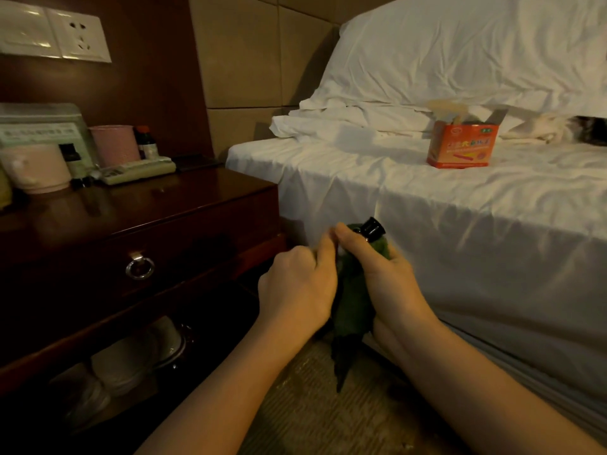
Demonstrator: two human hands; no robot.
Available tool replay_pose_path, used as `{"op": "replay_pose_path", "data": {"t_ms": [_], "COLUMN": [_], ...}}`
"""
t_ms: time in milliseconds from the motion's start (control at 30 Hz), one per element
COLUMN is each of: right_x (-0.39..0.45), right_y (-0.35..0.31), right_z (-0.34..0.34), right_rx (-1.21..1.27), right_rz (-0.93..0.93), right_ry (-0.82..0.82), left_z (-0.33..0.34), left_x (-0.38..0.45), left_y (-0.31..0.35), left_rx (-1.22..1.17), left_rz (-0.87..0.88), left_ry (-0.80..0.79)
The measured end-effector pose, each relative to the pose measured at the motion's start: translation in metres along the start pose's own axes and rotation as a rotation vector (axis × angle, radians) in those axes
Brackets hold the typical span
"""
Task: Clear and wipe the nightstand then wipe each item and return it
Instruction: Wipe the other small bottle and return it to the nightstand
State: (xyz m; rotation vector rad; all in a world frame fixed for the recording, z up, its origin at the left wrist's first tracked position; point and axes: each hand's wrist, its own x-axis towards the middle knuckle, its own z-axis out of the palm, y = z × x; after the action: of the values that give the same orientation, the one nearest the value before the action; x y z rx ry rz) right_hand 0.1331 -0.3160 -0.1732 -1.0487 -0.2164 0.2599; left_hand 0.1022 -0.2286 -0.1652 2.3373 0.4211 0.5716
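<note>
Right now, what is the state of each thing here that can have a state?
Small bottle with black cap: capped, wrapped in green cloth, held by both hands.
Left hand: gripping the cloth.
Right hand: gripping the wrapped bottle.
Orange cardboard box on the bed: flaps open.
Dark wooden nightstand drawer: closed.

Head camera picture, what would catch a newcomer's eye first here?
Front and centre, the left hand and right hand grip a green cloth wrapped round a black-capped bottle. Next, the orange box stands open on the white bed, right of the dark nightstand.
</note>
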Motion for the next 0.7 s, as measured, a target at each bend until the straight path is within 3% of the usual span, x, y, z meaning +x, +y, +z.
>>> {"op": "replay_pose_path", "data": {"t_ms": [67, 167, 267, 333, 400, 467, 533, 633, 700], "right_x": [-0.002, -0.006, -0.006, -0.005, -0.001, -0.001, -0.002, -0.004, -0.005], "right_y": [-0.001, -0.005, -0.011, -0.014, -0.013, -0.011, -0.009, -0.004, -0.002], "right_z": [0.000, 0.000, 0.000, -0.003, -0.009, -0.014, -0.015, -0.016, -0.015], "right_rx": [-0.006, -0.174, -0.363, -0.508, -0.897, -1.348, -1.540, -1.570, -1.631], "right_rz": [0.006, -0.141, -0.303, -0.406, -0.573, -0.710, -0.740, -0.803, -0.855], "right_ry": [-0.034, -0.056, -0.106, -0.103, -0.043, 0.043, 0.069, 0.068, 0.091], "left_z": [0.002, -0.003, -0.006, -0.006, -0.012, -0.018, -0.020, -0.019, -0.015], "left_x": [0.001, -0.005, -0.008, -0.007, -0.002, 0.005, 0.003, -0.002, -0.003], "left_y": [0.000, 0.002, -0.001, -0.001, -0.006, -0.015, -0.019, -0.015, -0.009], "left_rx": [-0.165, -0.660, -0.765, -0.498, -0.085, -0.047, -0.166, 0.026, 0.158], "left_rz": [-0.102, -0.338, -0.386, -0.271, -0.135, 0.067, 0.264, 0.462, 0.470], "left_ry": [-0.061, -0.358, -0.494, -0.351, -0.057, 0.115, 0.160, 0.149, 0.104]}}
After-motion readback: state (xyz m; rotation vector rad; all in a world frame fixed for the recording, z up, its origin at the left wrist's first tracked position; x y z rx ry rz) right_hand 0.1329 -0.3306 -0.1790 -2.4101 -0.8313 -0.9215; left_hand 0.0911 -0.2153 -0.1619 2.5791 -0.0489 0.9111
